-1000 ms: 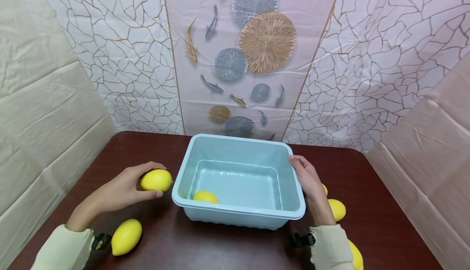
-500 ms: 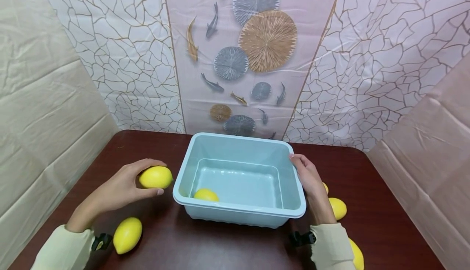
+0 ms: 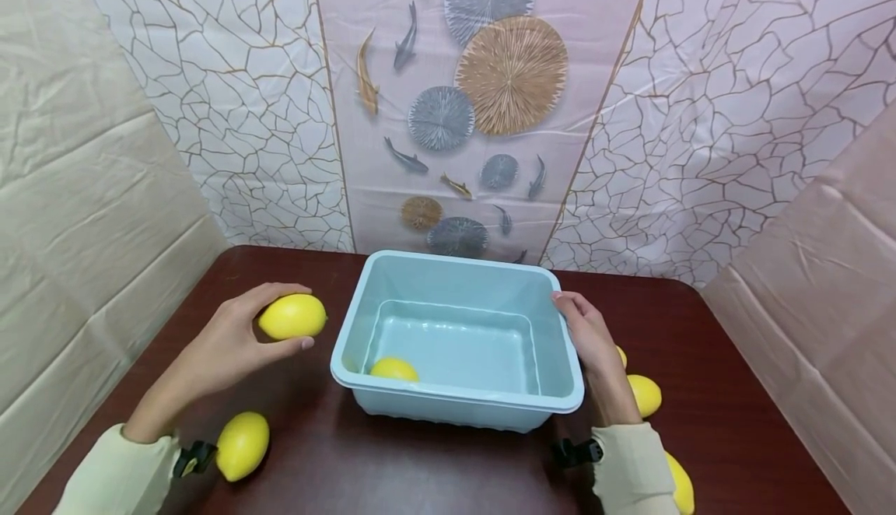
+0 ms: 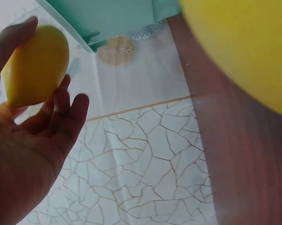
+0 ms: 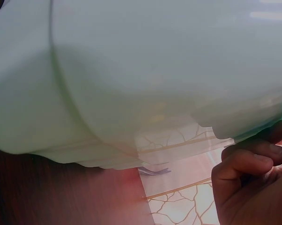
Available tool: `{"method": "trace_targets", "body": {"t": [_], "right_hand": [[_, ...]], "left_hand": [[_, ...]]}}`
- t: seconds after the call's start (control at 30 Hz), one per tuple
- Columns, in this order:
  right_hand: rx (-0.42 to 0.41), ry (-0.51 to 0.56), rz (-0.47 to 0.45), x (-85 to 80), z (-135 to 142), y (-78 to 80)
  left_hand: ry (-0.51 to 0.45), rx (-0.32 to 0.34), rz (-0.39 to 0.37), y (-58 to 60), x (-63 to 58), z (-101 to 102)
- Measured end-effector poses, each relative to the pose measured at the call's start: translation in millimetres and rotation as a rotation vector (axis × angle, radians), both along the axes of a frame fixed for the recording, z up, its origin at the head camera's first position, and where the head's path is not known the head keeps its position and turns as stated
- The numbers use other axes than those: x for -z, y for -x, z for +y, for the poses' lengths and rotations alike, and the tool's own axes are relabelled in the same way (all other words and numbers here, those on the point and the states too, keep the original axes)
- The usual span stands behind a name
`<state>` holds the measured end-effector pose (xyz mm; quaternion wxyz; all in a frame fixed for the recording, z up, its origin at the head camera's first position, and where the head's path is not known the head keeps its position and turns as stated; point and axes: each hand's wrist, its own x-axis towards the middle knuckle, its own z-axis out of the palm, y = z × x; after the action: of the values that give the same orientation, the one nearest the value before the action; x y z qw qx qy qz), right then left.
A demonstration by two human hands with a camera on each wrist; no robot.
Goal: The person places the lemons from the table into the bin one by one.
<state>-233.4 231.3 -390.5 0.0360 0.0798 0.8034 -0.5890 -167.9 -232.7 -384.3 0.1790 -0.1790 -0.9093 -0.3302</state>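
My left hand (image 3: 234, 336) holds a yellow lemon (image 3: 292, 317) between thumb and fingers, just left of the light blue plastic basin (image 3: 462, 402). The left wrist view shows that same lemon (image 4: 38, 65) gripped near the basin's corner (image 4: 92, 44). At the basin's right rim, my right hand (image 3: 591, 340) grips the edge with the thumb over the top; its curled fingers (image 5: 244, 164) show under the rim in the right wrist view. One lemon (image 3: 394, 369) lies inside the basin at the front left, partly hidden by the near wall.
Another lemon (image 3: 243, 445) lies on the dark red-brown table (image 3: 420, 468) beside the left wrist. Several lemons, one of them a lemon (image 3: 644, 395) near the right forearm, lie right of the basin, partly hidden by that arm. Patterned cloth walls (image 3: 245, 110) enclose the table.
My left hand has raised the lemon and shifted it slightly left. The right hand keeps its hold on the basin rim, and the basin stays in place.
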Motion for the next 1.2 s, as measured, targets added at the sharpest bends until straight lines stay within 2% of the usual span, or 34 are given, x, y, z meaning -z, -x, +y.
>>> {"method": "trace_targets", "body": {"t": [0.27,0.47,0.63,0.8,1.2], "right_hand": [[-0.004,-0.016,0.014,-0.7,0.4,0.8],[-0.009,-0.026,0.016,-0.3,0.9,1.6],[-0.01,-0.031,0.016,-0.9,0.3,0.9],[-0.008,-0.017,0.012,-1.3,-1.7,1.2],[-0.001,-0.014,0.002,0.7,-0.9,-0.1]], "left_hand": [[-0.04,-0.06,0.067,-2.8,-17.9,12.2],[-0.041,-0.024,0.11,-2.8,-32.6,26.5],[-0.001,0.03,0.121,1.0,-41.1,36.1],[0.038,0.065,0.077,4.9,-45.4,41.0],[0.067,0.141,-0.065,20.3,-50.3,56.7]]}}
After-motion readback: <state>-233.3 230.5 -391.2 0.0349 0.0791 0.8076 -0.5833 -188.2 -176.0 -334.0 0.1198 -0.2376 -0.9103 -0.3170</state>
